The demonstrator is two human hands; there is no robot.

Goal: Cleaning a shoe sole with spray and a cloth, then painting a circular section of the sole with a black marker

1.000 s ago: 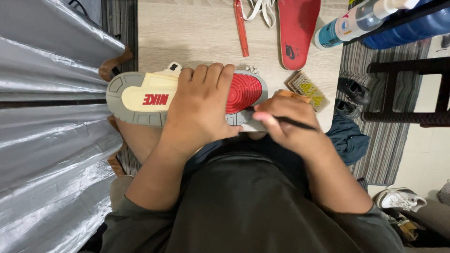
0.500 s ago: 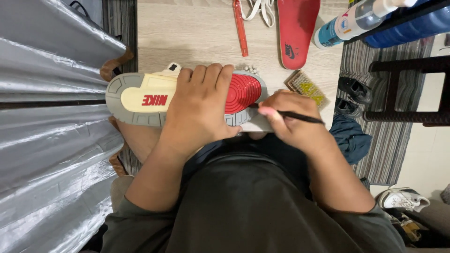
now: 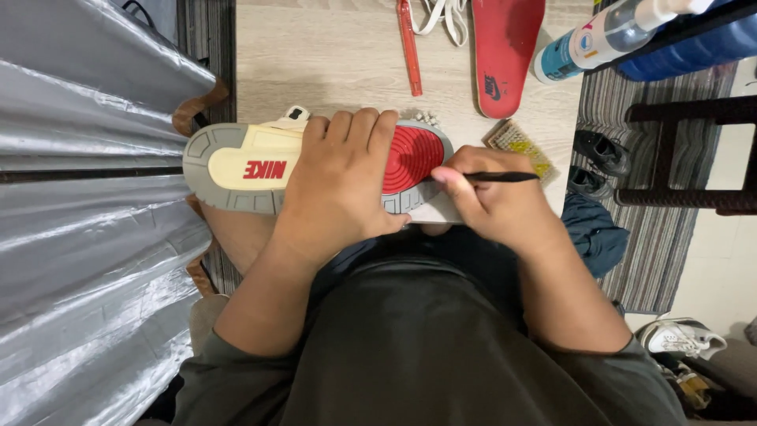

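While the left hand (image 3: 339, 189) lies flat, fingers spread over the upturned shoe (image 3: 315, 166) lengthwise across the lap, the right hand (image 3: 497, 197) fingers pinch a thin black tool (image 3: 505, 177) at its toe end.

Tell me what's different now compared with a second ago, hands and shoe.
Little changed. The right hand, gripping a thin black tool, shifted slightly up along the toe edge of the upturned shoe, and the tool tilted closer to level. The left hand stayed pressed on the sole. The red insole and spray bottle did not move.
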